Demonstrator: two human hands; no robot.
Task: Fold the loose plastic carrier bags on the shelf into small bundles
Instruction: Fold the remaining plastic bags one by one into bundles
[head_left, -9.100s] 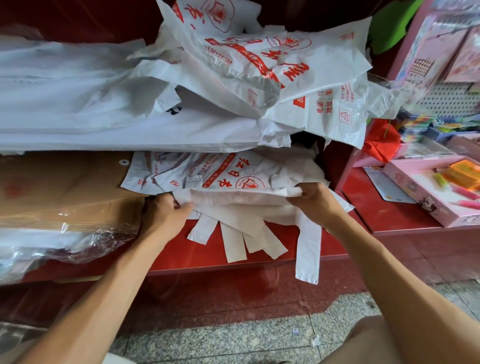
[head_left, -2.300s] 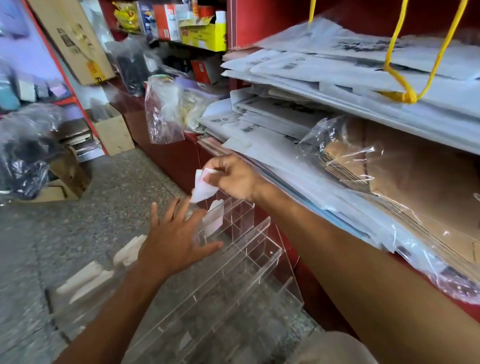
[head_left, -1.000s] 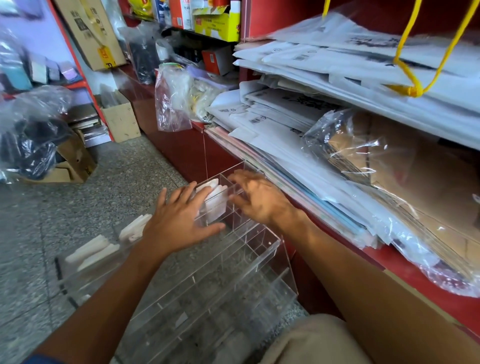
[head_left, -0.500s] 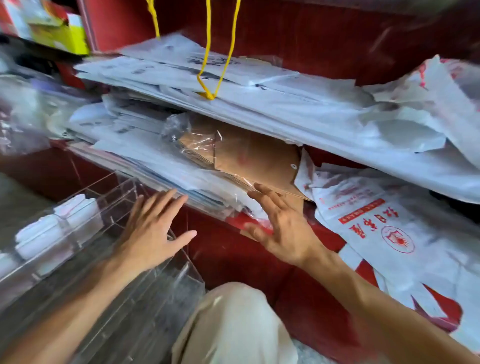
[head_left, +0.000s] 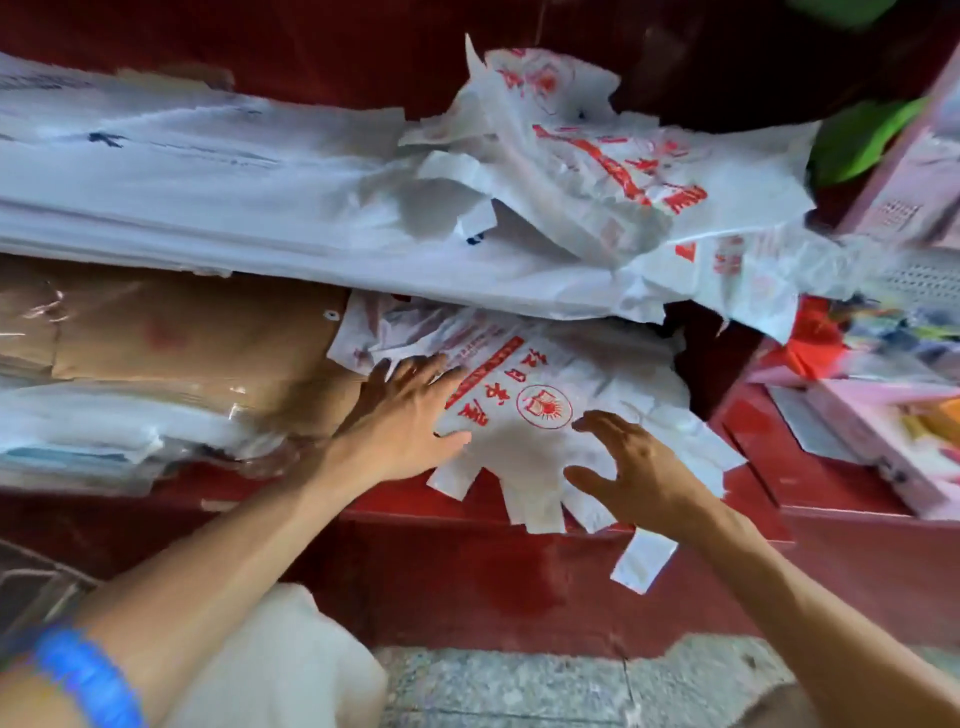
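A flat pile of white carrier bags with red print (head_left: 540, 405) lies on the red shelf (head_left: 519, 571), their handles hanging over the front edge. My left hand (head_left: 400, 421) rests with fingers spread on the pile's left side. My right hand (head_left: 634, 467) hovers with fingers apart over the pile's lower right part, holding nothing. More crumpled white printed bags (head_left: 623, 171) are heaped on the upper level at the right.
Stacked white sheets (head_left: 208, 197) fill the upper left. Brown envelopes in clear wrap (head_left: 171, 343) lie left of the bags. Pink boxed goods (head_left: 883, 431) sit on a lower red ledge at right. A clear acrylic rack corner (head_left: 36, 587) shows at lower left.
The view has swung right from the acrylic rack back to the bag pile. Both hands have moved right onto the printed bags; the folded bundle was left in the rack.
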